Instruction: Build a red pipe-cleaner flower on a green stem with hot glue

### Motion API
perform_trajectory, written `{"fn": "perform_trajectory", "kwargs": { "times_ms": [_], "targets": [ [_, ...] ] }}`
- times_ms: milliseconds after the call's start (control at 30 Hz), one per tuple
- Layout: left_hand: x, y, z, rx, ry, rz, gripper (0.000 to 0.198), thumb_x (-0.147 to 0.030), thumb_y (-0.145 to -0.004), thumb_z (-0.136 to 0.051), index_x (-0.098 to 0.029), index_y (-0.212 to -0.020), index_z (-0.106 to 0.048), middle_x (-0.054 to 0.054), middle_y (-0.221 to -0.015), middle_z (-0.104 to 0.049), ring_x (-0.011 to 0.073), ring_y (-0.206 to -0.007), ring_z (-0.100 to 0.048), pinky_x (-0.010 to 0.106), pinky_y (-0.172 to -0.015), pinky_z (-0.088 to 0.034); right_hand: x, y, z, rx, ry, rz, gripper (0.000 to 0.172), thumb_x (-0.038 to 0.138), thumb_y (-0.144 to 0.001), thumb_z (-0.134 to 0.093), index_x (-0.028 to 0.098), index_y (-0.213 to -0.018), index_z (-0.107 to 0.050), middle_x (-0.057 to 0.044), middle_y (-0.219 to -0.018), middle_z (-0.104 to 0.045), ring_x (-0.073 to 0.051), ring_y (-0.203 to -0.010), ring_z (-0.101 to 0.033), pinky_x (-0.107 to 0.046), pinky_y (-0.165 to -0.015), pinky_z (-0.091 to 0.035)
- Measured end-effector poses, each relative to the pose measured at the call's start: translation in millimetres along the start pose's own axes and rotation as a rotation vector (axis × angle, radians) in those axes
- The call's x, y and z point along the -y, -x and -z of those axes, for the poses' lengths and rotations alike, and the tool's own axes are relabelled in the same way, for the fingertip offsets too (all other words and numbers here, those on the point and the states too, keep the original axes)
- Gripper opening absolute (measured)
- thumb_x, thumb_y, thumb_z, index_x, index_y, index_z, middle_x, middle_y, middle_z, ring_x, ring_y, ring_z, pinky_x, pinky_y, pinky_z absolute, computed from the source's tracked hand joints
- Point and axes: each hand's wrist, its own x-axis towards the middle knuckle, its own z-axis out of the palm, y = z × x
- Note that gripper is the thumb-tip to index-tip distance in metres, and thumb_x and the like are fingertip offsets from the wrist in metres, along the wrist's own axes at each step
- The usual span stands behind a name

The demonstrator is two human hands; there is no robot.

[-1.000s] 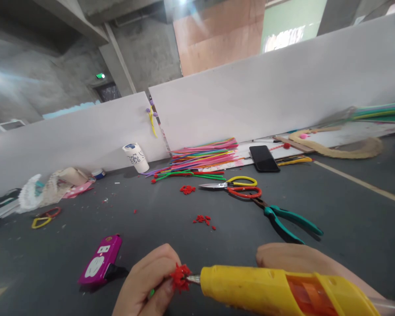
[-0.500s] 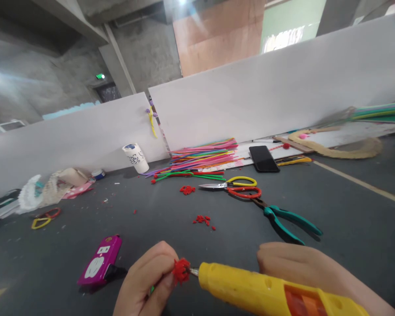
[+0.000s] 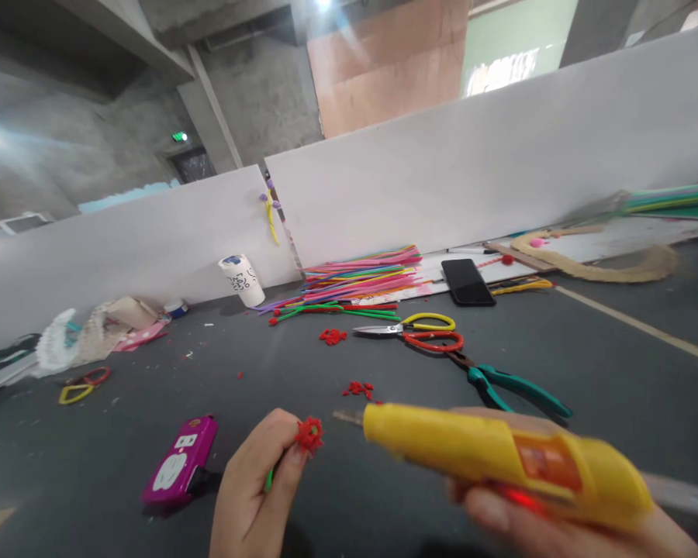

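Between thumb and fingers, my left hand (image 3: 259,480) pinches a small red pipe-cleaner flower (image 3: 310,435); a bit of its green stem shows below the fingers. My right hand (image 3: 500,515) is wrapped around a yellow hot glue gun (image 3: 442,438), whose metal nozzle points left at the flower with a small gap between them. A red light glows under the gun's body. Just beyond the hands lie small red clippings (image 3: 357,388) and a second red pile (image 3: 333,336).
Scissors (image 3: 407,331) and green-handled pliers (image 3: 512,387) lie behind the glue gun. A purple case (image 3: 180,461) sits left of my left hand. Farther back are coloured pipe cleaners (image 3: 361,279), a phone (image 3: 467,281), a white cup (image 3: 242,280) and a white partition (image 3: 471,170).
The glue gun's nozzle has come away from the flower, and the gun has been raised. My left hand has lifted the flower slightly and moved it a little left.
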Motion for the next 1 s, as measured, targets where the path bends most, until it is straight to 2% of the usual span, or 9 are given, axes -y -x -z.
{"fn": "perform_trajectory", "kwargs": {
  "times_ms": [67, 133, 233, 400, 533, 633, 767, 900, 1000],
  "targets": [
    [3, -2, 2.7, 0.044, 0.131, 0.121, 0.023, -0.035, -0.085, -0.060, -0.019, -0.072, -0.069, 0.003, -0.069, -0.063, 0.0159, -0.061, -0.053, 0.025, -0.053, -0.040, -2, -6, 5, -0.031, -0.119, -0.169, 0.031, 0.054, -0.076, -0.058, 0.023, -0.077, -0.062, 0.001, -0.056, -0.052, -0.013, -0.045, -0.047, -0.023, -0.041, -0.039],
    [6, -3, 5.3, 0.072, 0.303, 0.292, 0.023, -0.038, -0.081, -0.064, -0.018, -0.074, -0.073, 0.004, -0.068, -0.065, 0.0150, -0.058, -0.053, 0.024, -0.049, -0.038, -6, -19, 12, -0.014, -0.172, -0.259, 0.018, 0.037, -0.070, -0.060, 0.021, -0.079, -0.062, 0.002, -0.056, -0.051, -0.012, -0.047, -0.047, -0.022, -0.044, -0.040],
    [5, -6, 5.8, 0.059, 0.522, 0.529, 0.018, -0.035, -0.077, -0.069, -0.018, -0.073, -0.075, 0.004, -0.066, -0.066, 0.0115, -0.055, -0.049, 0.022, -0.048, -0.034, -19, -43, 20, -0.084, -0.032, -0.273, 0.026, 0.023, -0.062, -0.055, 0.018, -0.086, -0.064, -0.001, -0.080, -0.063, -0.014, -0.065, -0.057, -0.022, -0.054, -0.045],
    [-1, -13, -6.6, 0.092, 0.724, 0.627, 0.019, -0.026, -0.081, -0.064, -0.015, -0.067, -0.071, 0.003, -0.064, -0.064, 0.0077, -0.051, -0.044, 0.020, -0.049, -0.032, -51, -78, 16, -0.088, 0.368, -0.443, 0.029, 0.035, -0.089, -0.053, 0.010, -0.087, -0.066, -0.005, -0.075, -0.065, -0.016, -0.067, -0.062, -0.030, -0.064, -0.051],
    [-2, -15, -18.1, 0.226, 0.883, 0.615, 0.021, -0.023, -0.083, -0.060, -0.014, -0.067, -0.069, 0.004, -0.064, -0.064, 0.0071, -0.049, -0.043, 0.020, -0.050, -0.031, -64, -89, 8, -0.094, 0.609, -0.492, 0.028, 0.037, -0.094, -0.056, 0.015, -0.110, -0.060, -0.006, -0.107, -0.064, -0.018, -0.089, -0.064, -0.038, -0.078, -0.054],
    [-3, -15, -22.5, 0.278, 0.955, 0.594, 0.021, -0.023, -0.084, -0.058, -0.014, -0.068, -0.068, 0.004, -0.064, -0.065, 0.0068, -0.049, -0.043, 0.020, -0.050, -0.031, -63, -88, 4, -0.113, 0.707, -0.455, 0.028, 0.034, -0.093, -0.057, 0.016, -0.115, -0.058, -0.008, -0.116, -0.061, -0.020, -0.097, -0.062, -0.041, -0.082, -0.053],
    [-6, -14, -25.4, 0.302, 0.995, 0.581, 0.021, -0.023, -0.084, -0.059, -0.013, -0.068, -0.068, 0.005, -0.066, -0.068, 0.0059, -0.047, -0.042, 0.019, -0.050, -0.031, -37, -77, -4, -0.124, 0.685, -0.276, 0.012, 0.021, -0.093, -0.055, 0.015, -0.100, -0.062, -0.010, -0.109, -0.063, -0.021, -0.100, -0.060, -0.039, -0.087, -0.048],
    [-7, -14, -28.9, 0.304, 0.978, 0.583, 0.020, -0.024, -0.082, -0.062, -0.013, -0.067, -0.070, 0.006, -0.066, -0.069, 0.0052, -0.045, -0.043, 0.019, -0.048, -0.030, 4, -56, -18, 0.050, 0.455, -0.073, 0.006, 0.020, -0.087, -0.060, 0.019, -0.082, -0.064, 0.001, -0.082, -0.066, -0.011, -0.075, -0.062, -0.020, -0.067, -0.049],
    [-6, -13, -32.8, 0.286, 0.952, 0.594, 0.019, -0.027, -0.079, -0.066, -0.014, -0.067, -0.071, 0.005, -0.063, -0.069, 0.0052, -0.044, -0.044, 0.018, -0.045, -0.028, 20, -44, -25, 0.101, 0.158, -0.006, 0.006, 0.013, -0.080, -0.061, 0.018, -0.077, -0.063, 0.003, -0.076, -0.066, -0.009, -0.069, -0.061, -0.017, -0.063, -0.048]
  ]
}}
